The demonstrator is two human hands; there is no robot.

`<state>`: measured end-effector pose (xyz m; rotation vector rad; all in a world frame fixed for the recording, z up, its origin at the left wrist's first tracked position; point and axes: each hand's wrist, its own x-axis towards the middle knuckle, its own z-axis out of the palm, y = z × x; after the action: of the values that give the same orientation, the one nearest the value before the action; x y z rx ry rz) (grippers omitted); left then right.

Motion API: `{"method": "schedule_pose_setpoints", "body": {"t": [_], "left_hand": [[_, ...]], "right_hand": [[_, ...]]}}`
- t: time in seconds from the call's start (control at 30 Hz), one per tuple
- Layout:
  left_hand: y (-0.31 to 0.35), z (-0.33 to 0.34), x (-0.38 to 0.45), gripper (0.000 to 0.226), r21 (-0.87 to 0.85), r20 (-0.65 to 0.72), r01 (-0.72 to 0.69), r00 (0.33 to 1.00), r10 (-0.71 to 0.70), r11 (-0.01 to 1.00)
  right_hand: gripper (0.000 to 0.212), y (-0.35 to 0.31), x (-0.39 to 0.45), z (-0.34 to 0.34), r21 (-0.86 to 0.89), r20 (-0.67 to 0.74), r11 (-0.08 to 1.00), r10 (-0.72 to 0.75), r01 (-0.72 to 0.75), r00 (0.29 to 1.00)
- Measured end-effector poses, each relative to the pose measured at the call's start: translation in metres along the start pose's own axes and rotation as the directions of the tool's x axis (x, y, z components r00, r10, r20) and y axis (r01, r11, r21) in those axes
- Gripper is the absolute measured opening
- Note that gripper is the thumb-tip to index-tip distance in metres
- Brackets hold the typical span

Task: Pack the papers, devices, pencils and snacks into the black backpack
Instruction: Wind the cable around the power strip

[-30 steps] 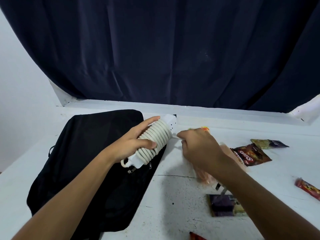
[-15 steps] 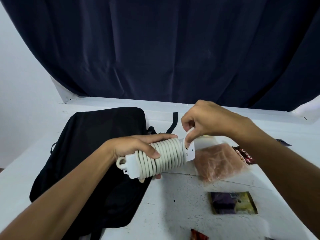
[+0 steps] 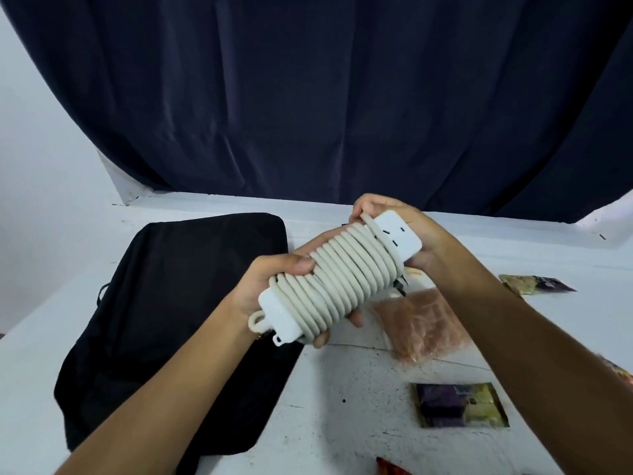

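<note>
Looks like a makeshift recording setup, not a lived-in room: a dark navy curtain (image 3: 308, 97) hangs as a backdrop across the whole far side, plain white wall (image 3: 41, 159) at left. White painted table (image 3: 342, 423), scuffed and speckled with a thin crack line, laid out with props: a flat black backpack (image 3: 171, 303) and scattered snack packets (image 3: 459, 404). No furniture or fixtures to tell home from office.

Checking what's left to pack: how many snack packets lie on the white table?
4: clear orange packet, purple-yellow packet, dark packet far right, red packet at bottom edge. The arm may hide more.
</note>
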<state>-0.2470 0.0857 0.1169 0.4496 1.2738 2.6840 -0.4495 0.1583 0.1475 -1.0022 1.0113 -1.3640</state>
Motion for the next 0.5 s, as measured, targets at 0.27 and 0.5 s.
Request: {"method": "schedule_pose_setpoints", "body": {"t": [0.27,0.5], "left_hand": [[-0.009,-0.005,-0.001,0.083,0.012,-0.18,-0.045,0.983,0.047,0.999],[-0.012,-0.008,-0.003,0.079,0.026,-0.225,-0.041,0.973,0.046,0.999]], "right_hand": [[0.03,0.044,-0.018,-0.003,0.295,-0.116,0.945,0.179,-0.138,0.977],[0.025,0.056,-0.028,0.0,0.089,-0.237,0.994,0.083,-0.063,0.968]]}}
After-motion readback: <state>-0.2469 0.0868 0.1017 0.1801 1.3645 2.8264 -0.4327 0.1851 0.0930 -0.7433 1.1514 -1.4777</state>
